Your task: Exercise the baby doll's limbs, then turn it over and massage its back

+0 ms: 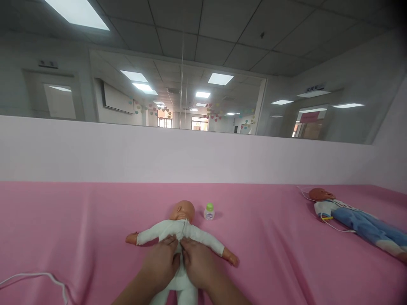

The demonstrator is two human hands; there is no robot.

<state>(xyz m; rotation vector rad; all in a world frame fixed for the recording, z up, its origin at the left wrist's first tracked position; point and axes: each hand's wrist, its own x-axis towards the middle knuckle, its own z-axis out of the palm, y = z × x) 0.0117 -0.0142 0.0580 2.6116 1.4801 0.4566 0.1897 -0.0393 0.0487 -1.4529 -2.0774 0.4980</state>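
Observation:
A baby doll in a white suit lies on its back on the pink sheet, arms spread and head away from me. Both my hands are at the front of its suit, over the chest and belly. My left hand has its fingers curled on the cloth near the middle seam. Beside it, my right hand also has bent fingers pressed together at the seam. The fingertips seem to pinch the suit's fabric, though they partly hide it. A small clear bottle with a green cap stands right of the doll's head.
Another doll in blue and white clothes lies at the far right, with a thin white tube by it. A white cord runs across the sheet at the lower left. Behind the sheet rises a white wall with a window above.

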